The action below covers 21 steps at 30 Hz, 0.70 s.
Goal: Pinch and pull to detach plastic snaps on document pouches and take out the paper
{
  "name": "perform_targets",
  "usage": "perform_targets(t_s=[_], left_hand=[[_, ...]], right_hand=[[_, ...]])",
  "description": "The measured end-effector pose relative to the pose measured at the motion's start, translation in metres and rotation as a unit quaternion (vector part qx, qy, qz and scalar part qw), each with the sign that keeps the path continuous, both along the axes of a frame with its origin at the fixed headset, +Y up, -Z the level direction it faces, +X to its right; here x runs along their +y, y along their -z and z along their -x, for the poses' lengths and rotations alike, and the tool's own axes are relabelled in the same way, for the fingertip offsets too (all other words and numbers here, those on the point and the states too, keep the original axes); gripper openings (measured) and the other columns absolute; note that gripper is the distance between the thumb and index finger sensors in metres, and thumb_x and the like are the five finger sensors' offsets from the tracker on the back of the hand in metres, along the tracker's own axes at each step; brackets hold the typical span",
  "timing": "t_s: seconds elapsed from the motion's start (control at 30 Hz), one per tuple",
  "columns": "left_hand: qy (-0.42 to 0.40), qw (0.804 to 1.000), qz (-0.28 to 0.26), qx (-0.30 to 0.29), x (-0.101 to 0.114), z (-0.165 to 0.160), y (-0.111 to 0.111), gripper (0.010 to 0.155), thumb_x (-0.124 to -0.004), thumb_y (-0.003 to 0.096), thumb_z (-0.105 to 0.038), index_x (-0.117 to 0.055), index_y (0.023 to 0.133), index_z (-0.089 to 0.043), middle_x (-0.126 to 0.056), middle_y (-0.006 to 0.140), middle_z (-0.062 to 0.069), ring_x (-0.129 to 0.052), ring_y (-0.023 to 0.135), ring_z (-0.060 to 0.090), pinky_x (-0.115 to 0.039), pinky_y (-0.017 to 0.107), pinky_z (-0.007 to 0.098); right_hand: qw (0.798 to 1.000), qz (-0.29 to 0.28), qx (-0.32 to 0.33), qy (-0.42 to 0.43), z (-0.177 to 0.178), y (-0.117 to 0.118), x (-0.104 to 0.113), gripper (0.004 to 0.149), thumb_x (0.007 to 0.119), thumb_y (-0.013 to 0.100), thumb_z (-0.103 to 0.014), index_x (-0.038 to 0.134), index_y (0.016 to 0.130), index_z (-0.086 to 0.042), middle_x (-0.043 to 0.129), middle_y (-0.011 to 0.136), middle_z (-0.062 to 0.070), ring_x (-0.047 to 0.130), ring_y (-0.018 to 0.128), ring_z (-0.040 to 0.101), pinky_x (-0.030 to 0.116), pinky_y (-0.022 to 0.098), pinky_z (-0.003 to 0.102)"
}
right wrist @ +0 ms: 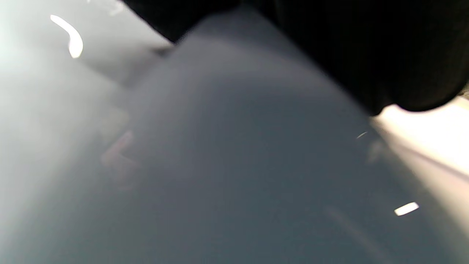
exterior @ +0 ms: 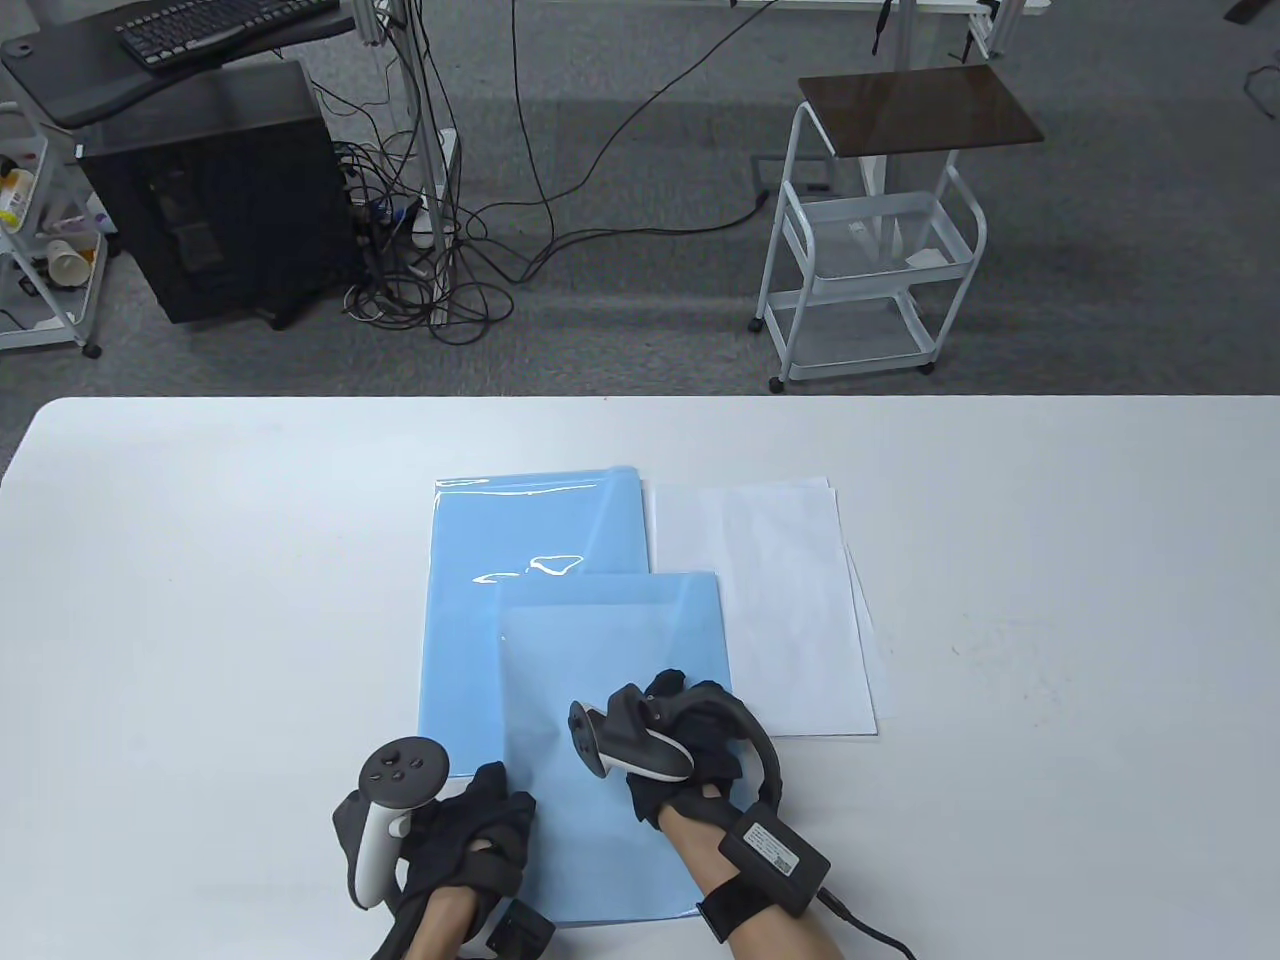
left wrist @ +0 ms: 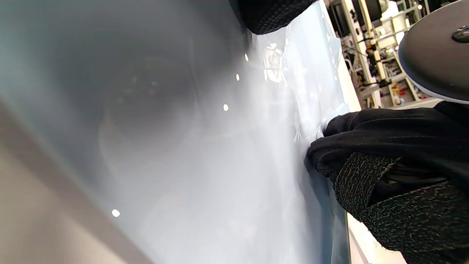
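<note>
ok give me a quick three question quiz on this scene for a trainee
1. True or false: the white paper lies to the right of the blue pouches.
2. How many blue pouches are on the table? A) one B) two C) four
3. Fill in: both hands are at the ______ pouch.

Key:
1. True.
2. B: a near pouch overlaps a far pouch.
3. Near: the left hand is at its left edge, the right hand at its right edge.
</note>
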<state>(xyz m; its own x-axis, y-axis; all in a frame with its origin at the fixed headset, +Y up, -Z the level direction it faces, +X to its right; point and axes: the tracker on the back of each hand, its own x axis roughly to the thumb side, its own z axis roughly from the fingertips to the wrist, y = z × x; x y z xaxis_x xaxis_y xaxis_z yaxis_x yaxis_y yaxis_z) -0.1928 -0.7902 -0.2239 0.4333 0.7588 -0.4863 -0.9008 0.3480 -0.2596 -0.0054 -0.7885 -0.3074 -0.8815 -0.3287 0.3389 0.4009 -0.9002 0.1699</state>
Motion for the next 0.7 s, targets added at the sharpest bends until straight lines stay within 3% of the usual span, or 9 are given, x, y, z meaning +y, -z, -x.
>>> perform_targets(t_s=[0.27, 0.37, 0.5, 0.7], left_hand=[[0.003, 1.000, -0.002, -0.001, 0.000, 0.000, 0.000, 0.052, -0.067, 0.0592, -0.024, -0.051, 0.106, -0.006, -0.087, 0.094, 0.004, -0.108, 0.064, 0.021, -0.094, 0.046, 0.039], [0.006, 1.000, -0.003, -0.003, 0.000, -0.001, 0.000, 0.052, -0.067, 0.0591, -0.024, -0.051, 0.106, -0.007, -0.087, 0.094, 0.003, -0.108, 0.064, 0.021, -0.094, 0.046, 0.039], [0.006, 1.000, -0.003, -0.003, 0.000, 0.000, 0.000, 0.052, -0.067, 0.0591, -0.024, -0.051, 0.106, -0.006, -0.087, 0.094, 0.003, -0.108, 0.064, 0.021, -0.094, 0.046, 0.039], [0.007, 1.000, -0.003, -0.004, 0.000, -0.001, 0.001, 0.052, -0.067, 0.0591, -0.024, -0.051, 0.106, -0.006, -0.087, 0.094, 0.003, -0.108, 0.064, 0.021, -0.094, 0.046, 0.039]], right_hand=[[0.999, -0.014, 0.036, -0.012, 0.001, 0.000, -0.002, 0.056, 0.069, 0.057, -0.022, 0.063, 0.098, 0.017, 0.089, 0.078, 0.045, 0.102, 0.055, 0.061, 0.096, 0.034, 0.065], [0.998, -0.022, 0.046, -0.029, 0.004, 0.000, -0.002, 0.059, 0.075, 0.056, -0.025, 0.064, 0.098, 0.015, 0.092, 0.077, 0.043, 0.105, 0.054, 0.058, 0.099, 0.033, 0.063], [0.998, 0.030, 0.025, -0.056, 0.002, 0.002, 0.003, 0.074, 0.090, 0.049, -0.018, 0.052, 0.105, 0.013, 0.087, 0.086, 0.040, 0.104, 0.065, 0.056, 0.098, 0.042, 0.062], [0.999, 0.021, 0.021, -0.010, -0.005, 0.001, 0.009, 0.062, 0.082, 0.055, -0.021, 0.059, 0.103, 0.012, 0.088, 0.084, 0.042, 0.102, 0.063, 0.059, 0.095, 0.040, 0.065]])
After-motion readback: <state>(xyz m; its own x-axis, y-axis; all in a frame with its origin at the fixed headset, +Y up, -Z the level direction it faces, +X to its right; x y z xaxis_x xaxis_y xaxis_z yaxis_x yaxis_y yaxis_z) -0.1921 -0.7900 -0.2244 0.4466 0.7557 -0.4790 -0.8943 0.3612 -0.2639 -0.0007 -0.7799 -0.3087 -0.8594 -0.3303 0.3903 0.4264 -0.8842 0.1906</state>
